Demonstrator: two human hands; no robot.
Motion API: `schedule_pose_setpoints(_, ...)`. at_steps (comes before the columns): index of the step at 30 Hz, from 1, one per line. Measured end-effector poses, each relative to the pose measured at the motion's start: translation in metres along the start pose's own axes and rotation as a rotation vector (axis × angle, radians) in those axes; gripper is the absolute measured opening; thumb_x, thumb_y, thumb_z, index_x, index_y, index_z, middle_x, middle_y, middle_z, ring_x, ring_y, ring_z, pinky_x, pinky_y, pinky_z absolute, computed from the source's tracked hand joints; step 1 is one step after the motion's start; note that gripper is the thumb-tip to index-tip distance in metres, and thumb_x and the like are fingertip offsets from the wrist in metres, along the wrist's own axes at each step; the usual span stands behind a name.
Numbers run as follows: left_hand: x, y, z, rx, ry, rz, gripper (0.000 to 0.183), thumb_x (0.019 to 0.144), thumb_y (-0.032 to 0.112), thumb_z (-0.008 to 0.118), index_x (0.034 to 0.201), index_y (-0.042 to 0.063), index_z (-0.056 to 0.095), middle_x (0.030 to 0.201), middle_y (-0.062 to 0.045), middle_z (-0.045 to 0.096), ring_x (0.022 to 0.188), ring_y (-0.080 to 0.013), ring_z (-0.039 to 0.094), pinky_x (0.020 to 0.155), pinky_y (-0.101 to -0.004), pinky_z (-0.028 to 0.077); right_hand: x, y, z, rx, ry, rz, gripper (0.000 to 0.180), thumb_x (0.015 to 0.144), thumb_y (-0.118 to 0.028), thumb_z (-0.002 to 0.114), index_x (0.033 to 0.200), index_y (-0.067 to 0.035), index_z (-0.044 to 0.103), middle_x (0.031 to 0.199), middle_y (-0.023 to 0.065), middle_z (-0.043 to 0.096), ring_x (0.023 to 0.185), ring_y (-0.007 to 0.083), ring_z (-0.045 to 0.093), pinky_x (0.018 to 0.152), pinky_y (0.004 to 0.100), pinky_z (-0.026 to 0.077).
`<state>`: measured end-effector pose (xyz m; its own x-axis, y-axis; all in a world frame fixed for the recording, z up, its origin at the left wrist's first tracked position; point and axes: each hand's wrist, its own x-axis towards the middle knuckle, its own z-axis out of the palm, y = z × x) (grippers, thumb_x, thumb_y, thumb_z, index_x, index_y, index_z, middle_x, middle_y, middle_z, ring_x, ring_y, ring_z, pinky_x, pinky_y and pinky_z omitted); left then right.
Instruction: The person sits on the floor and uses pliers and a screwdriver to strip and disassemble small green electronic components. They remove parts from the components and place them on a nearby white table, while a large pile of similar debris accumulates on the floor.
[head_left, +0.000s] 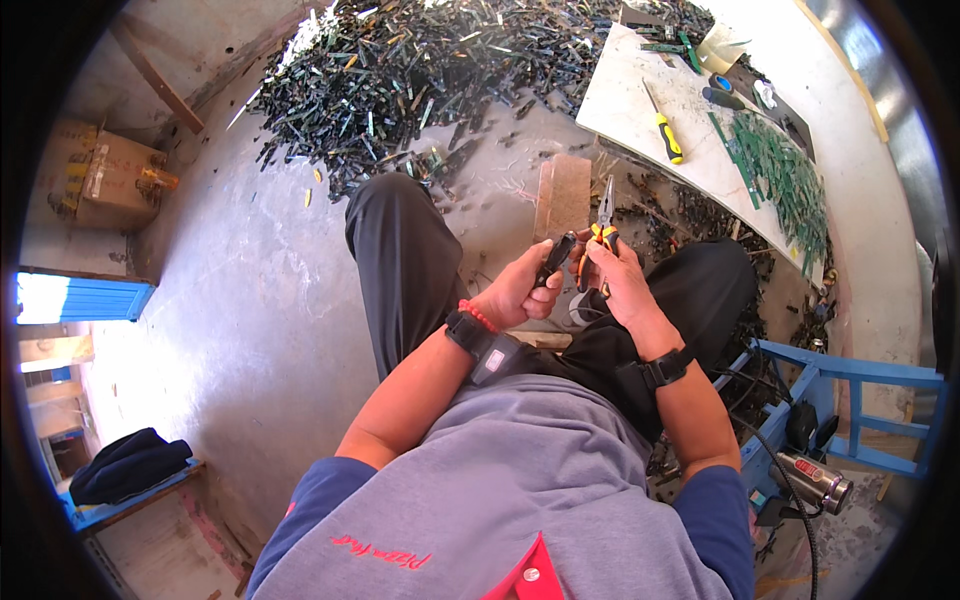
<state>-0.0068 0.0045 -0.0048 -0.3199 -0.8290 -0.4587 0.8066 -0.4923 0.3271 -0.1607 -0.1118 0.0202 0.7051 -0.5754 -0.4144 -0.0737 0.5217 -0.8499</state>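
Note:
My left hand (519, 291) grips a short, dark, elongated plastic part (556, 259), tilted with its upper end towards my right hand. Long-nose pliers (607, 204) with orange and black handles are in my right hand (621, 281), jaws pointing away from me. Their tips stand apart from the dark part. The fingertips of my right hand come close to the part's upper end; whether they touch it I cannot tell. Beyond both hands, a reddish brick (564, 193) rests on the floor between my knees.
A large heap of dark strips (420, 82) spreads over the floor ahead. On a pale board (626, 97) at the right lie a yellow-black screwdriver (664, 135) and many green circuit-board strips (780, 176). A blue stool (855, 375) and a metal flask (814, 480) are beside me; cartons (120, 180) stand left.

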Motion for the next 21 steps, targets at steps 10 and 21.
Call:
schedule_pose_setpoints(10, 0.003, -0.0041, -0.0049, 0.112, 0.102, 0.054, 0.047, 0.1, 0.051, 0.032, 0.083, 0.012, 0.05, 0.055, 0.006, 0.029, 0.041, -0.0063, 0.018, 0.038, -0.0229, 0.014, 0.0115, 0.006, 0.0019, 0.019, -0.042, -0.044, 0.025, 0.092, -0.009, 0.056, 0.117, -0.005, 0.056, 0.095, 0.0023, 0.062, 0.082, 0.0122, 0.061, 0.069, 0.0257, 0.047)
schedule_pose_setpoints(21, 0.0034, -0.0036, -0.0017, 0.15, 0.126, 0.064, 0.05, 0.098, 0.055, 0.034, 0.074, 0.013, 0.045, 0.055, 0.006, 0.027, 0.042, -0.0066, 0.018, 0.04, -0.0235, 0.014, 0.0113, 0.0034, 0.0066, -0.114, 0.122, -0.121, 0.023, 0.091, -0.01, 0.059, 0.113, -0.003, 0.057, 0.089, 0.0024, 0.062, 0.076, 0.0122, 0.061, 0.068, 0.0261, 0.049)
